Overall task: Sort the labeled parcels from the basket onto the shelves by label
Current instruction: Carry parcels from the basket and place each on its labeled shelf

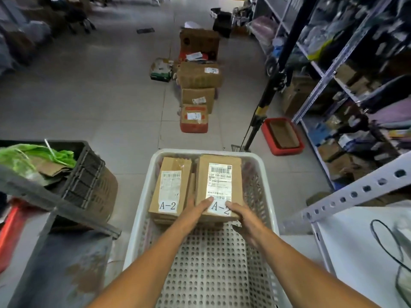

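Inside the basket [270,210], left hand [193,213] and right hand [245,218] grip the right parcel [219,183], thumbs on its label.

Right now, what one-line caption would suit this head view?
Both hands, left hand and right hand, grip an A-2 parcel in the white basket.

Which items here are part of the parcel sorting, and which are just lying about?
Part of the job:
white basket
held A-2 parcel
second A-2 parcel
left hand
right hand
shelves

Lying about:
floor boxes
black crate
red tray
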